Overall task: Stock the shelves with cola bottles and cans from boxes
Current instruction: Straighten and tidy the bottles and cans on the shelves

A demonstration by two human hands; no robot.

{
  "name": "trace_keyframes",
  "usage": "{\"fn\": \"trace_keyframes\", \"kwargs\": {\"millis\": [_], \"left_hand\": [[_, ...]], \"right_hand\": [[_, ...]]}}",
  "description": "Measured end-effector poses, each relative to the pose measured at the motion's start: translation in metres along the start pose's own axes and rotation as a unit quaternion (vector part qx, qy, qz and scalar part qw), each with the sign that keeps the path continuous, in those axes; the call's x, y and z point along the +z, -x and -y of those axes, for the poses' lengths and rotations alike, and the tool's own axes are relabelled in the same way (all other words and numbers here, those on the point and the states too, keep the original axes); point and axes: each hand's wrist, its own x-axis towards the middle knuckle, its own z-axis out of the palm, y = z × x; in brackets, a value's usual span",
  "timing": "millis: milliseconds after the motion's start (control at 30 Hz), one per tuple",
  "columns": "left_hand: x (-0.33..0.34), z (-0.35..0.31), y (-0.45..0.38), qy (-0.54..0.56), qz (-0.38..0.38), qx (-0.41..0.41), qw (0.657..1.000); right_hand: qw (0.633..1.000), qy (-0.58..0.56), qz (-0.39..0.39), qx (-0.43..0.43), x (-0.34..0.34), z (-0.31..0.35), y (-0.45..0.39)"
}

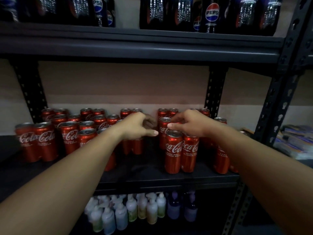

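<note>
With the left hand [137,126] hovering loosely open over the gap, the right hand [188,123] is apparently pinching the top of a red cola can [189,151] on the middle shelf [152,177], needing upright, label-forward seating.

- Two bare forearms reach forward and up from the lower corners of the frame, converging toward the centre.
- The left hand [137,126] is held palm down, its thumb stretched out to the right and its fingers curled loosely downward in shadow; what they touch cannot be made out.
- The right hand [188,123] is arched, wrist raised, fingers bent down and thumb pointing left toward the other hand.
- The two thumbs are near each other but apart.
- Both wrists are level, sleeves nowhere in view.
</note>
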Motion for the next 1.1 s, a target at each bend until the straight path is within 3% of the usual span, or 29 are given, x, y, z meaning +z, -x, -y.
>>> {"fn": "trace_keyframes", "kwargs": {"millis": [133,333,567,833,1100], "left_hand": [[-0.032,0.020,0.025,-0.011,-0.045,-0.023,0.999],[-0.077,0.067,0.059,-0.086,-0.044,-0.097,0.991],[-0.103,0.105,0.083,-0.167,-0.041,-0.143,0.975],[-0.105,0.126,0.082,-0.158,-0.041,-0.151,0.975],[-0.099,0.124,0.077,-0.134,-0.056,-0.138,0.980]], "right_hand": [[0.999,-0.001,0.014,-0.050,0.014,0.042,-0.018],[0.993,-0.023,0.058,-0.097,0.048,0.105,-0.046],[0.993,-0.019,0.090,-0.078,0.096,0.150,-0.086],[0.993,-0.035,0.091,-0.060,0.131,0.163,-0.102],[0.994,-0.044,0.085,-0.060,0.123,0.153,-0.099]]}}
